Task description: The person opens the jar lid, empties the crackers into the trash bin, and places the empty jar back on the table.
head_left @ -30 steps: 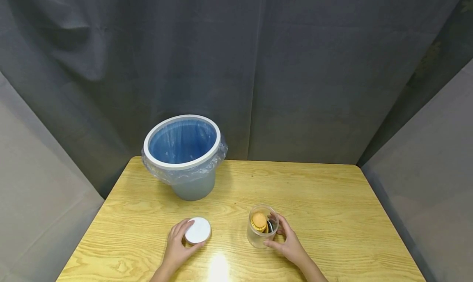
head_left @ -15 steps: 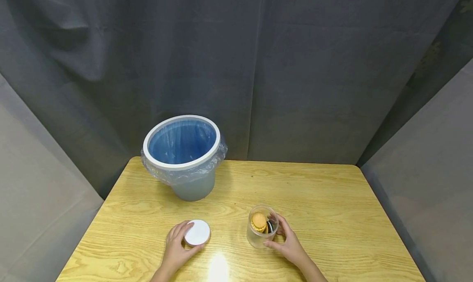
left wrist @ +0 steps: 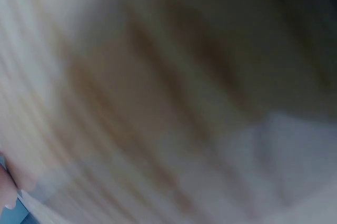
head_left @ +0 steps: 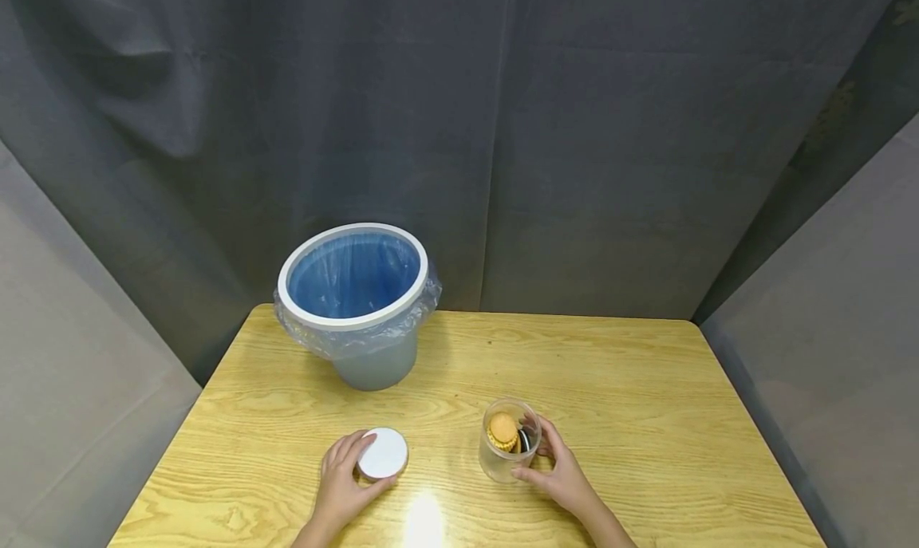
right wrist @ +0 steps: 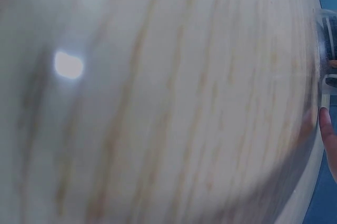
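In the head view, a round white lid (head_left: 384, 454) lies flat at the front of the wooden table. My left hand (head_left: 341, 482) holds it from the left side, thumb at the near edge and fingers at the far edge. To the right stands a clear plastic jar (head_left: 495, 463) without a cover. Inside it are a yellow-orange sandwich cookie (head_left: 503, 430) and a dark cookie with a white filling (head_left: 525, 440). My right hand (head_left: 558, 472) grips the jar from its right side. The right wrist view catches only a fingertip (right wrist: 326, 126) beside the jar's edge.
A bin (head_left: 376, 364) with a white rim and a clear plastic liner stands at the table's back left. Dark curtains (head_left: 402, 117) hang behind, with pale panels (head_left: 79, 356) at both sides. The left wrist view is mostly blurred table surface (left wrist: 131, 87).
The white lid has come slightly down and nearer to me with my left hand, then stays put. My right hand and the jar have not visibly moved.
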The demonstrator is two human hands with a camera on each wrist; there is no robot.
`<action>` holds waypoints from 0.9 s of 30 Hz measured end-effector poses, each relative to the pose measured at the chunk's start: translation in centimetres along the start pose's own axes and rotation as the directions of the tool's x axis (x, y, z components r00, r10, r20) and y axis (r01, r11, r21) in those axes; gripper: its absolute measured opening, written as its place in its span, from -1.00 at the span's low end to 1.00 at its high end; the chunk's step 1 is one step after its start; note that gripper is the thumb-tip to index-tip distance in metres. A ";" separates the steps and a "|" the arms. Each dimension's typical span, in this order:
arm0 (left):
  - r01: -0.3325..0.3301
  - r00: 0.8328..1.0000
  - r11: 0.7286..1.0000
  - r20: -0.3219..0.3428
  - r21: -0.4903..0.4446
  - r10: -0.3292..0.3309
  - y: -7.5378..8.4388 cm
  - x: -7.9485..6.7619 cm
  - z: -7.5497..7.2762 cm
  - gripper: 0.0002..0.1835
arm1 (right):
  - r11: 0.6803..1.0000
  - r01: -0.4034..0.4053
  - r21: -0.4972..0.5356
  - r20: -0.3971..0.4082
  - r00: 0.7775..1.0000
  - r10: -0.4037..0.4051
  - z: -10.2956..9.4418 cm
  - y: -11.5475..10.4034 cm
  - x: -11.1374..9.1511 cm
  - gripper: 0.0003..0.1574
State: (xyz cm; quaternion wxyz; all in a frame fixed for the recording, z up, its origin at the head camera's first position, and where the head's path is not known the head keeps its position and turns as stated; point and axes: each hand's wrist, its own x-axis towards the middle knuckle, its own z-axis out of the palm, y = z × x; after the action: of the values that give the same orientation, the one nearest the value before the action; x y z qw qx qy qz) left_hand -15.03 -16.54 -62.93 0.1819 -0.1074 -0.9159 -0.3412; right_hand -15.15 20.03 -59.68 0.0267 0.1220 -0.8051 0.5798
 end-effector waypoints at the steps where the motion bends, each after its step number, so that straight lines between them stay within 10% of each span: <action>1: 0.001 1.000 1.000 0.000 0.006 -0.001 0.0 0.0 0.0 -0.17 | 1.000 -0.002 0.000 -0.003 1.000 0.002 0.0 0.0 0.0 0.04; 27: 0.067 0.996 0.988 0.054 0.142 -0.075 0.1 -0.1 0.0 -0.16 | 1.000 0.012 -0.010 0.019 1.000 -0.012 -0.1 -0.3 0.0 0.04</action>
State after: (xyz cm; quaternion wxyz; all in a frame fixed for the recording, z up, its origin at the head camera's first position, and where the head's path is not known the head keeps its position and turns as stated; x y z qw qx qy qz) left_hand -14.86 -16.47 -62.87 0.1495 -0.0716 -0.9459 -0.2789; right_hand -15.06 20.06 -59.38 0.0233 0.1322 -0.8076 0.5742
